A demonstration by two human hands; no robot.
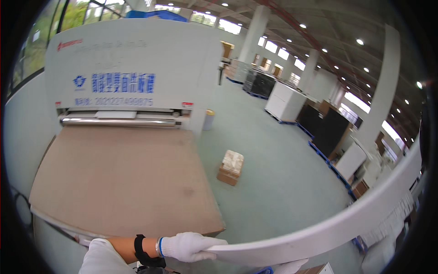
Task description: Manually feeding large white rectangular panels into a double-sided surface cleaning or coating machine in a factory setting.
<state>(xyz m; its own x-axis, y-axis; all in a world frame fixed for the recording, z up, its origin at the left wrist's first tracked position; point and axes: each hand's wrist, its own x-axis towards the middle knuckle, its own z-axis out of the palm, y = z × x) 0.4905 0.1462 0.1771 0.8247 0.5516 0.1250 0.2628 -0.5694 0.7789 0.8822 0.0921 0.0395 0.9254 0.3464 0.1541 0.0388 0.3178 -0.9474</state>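
Note:
My left hand [188, 246], in a white knit glove, is closed on the near end of a long white panel [315, 239]. The panel stands on edge and sweeps up toward the right rim, looking curved in this view. Below its lower edge a white-gloved part of my right hand [292, 266] shows against the panel; most of that hand is hidden. Ahead on the left is a large white machine [182, 59] with a metal roller [121, 122] across its opening. Its flat brown feed bed [123, 178] reaches toward me, just beyond my left hand.
A small carton [229, 173] with a pale top sits on the green floor, right of the bed. A yellow-and-white drum [209, 119] stands beside the machine. Along the right side are pallets with white stacked boards [285, 102], dark stacks [329, 130] and columns [381, 86].

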